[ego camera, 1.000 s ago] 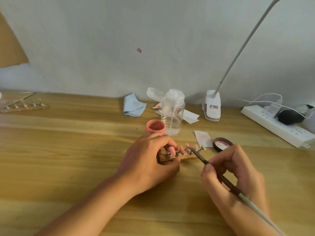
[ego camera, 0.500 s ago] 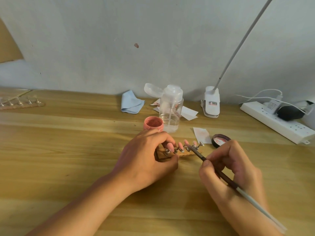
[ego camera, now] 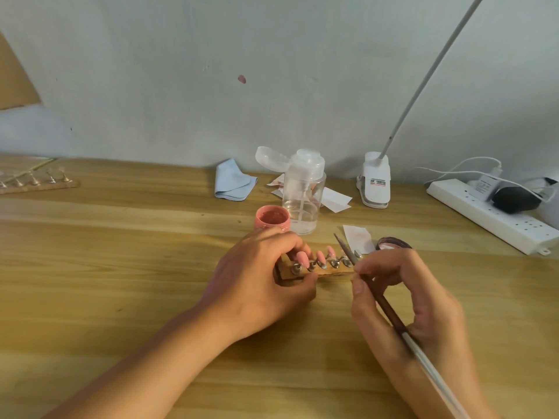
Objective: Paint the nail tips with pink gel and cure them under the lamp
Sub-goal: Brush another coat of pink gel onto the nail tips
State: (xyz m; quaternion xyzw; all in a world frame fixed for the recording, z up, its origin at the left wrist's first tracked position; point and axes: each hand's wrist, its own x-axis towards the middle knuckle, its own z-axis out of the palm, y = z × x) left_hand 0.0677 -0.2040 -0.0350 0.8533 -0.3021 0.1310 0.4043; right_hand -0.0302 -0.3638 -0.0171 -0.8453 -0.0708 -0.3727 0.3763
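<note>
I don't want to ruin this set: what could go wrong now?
The brush crosses right over the holder; a slip could smear the pink tips. Fingers of the left hand curl beside the first pink tip and may touch it. The open gel pot just behind that hand could be knocked.

The nail tips (ego camera: 302,258) are pink on a tan wooden stand (ego camera: 332,272). The gel jar (ego camera: 272,218) is pink. The brush (ego camera: 390,316) runs dark brown to white. The surface (ego camera: 121,267) shows honey wood grain; far off, a pale blue cloth (ego camera: 233,182) and a white power strip (ego camera: 490,219).

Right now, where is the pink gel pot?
Head view, mid-table: the pink gel pot sits left of the clear pump bottle, just beyond the left hand.
</note>
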